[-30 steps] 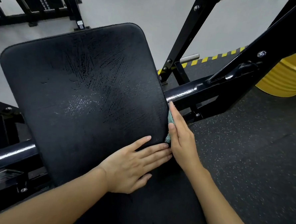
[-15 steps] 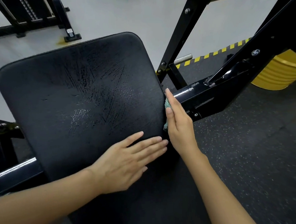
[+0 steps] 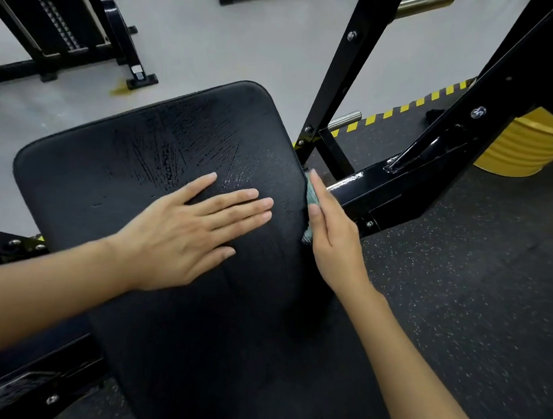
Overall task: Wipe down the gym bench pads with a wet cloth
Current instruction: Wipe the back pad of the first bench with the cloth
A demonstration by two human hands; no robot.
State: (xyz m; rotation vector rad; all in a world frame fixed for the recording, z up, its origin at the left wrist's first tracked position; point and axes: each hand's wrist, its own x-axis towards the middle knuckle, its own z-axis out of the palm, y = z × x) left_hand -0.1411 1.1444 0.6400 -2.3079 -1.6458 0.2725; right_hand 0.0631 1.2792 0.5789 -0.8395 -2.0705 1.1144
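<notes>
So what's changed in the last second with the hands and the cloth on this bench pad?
The right hand has slid the cloth a little farther up the bench pad along its right edge, away from the person. The left hand has moved off that edge, up and inward onto the pad's face. Unchanged: the left hand lies flat, the right presses the cloth on the edge, wet streaks remain.
</notes>
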